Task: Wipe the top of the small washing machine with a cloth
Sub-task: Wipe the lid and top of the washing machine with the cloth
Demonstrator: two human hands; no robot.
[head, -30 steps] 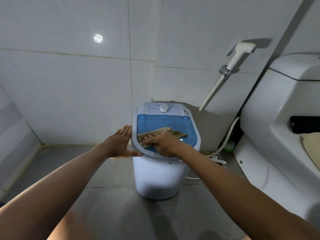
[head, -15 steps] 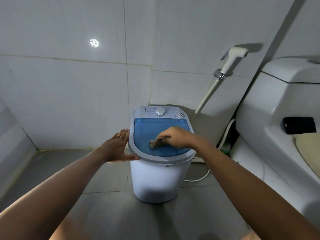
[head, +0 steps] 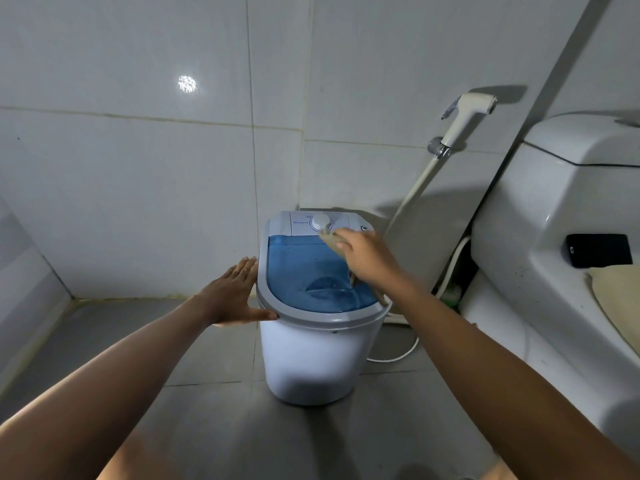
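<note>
A small white washing machine (head: 318,362) stands on the grey floor against the tiled wall. Its top has a blue see-through lid (head: 301,268) and a pale control panel with a round dial (head: 320,222) at the back. My right hand (head: 369,256) presses a tan cloth (head: 331,240) onto the lid's far right, just in front of the dial; a strip of the cloth trails down under my wrist. My left hand (head: 230,294) lies flat with fingers spread against the machine's left rim, holding nothing.
A white toilet (head: 561,237) fills the right side, with a black phone (head: 601,250) and a beige cloth (head: 620,299) on it. A bidet sprayer (head: 464,121) hangs on the wall, its hose running down behind the machine. A white cord (head: 398,356) lies on the floor.
My right hand has slid the cloth from the lid's near edge across to the far right by the dial. My left hand has stayed on the left rim.
</note>
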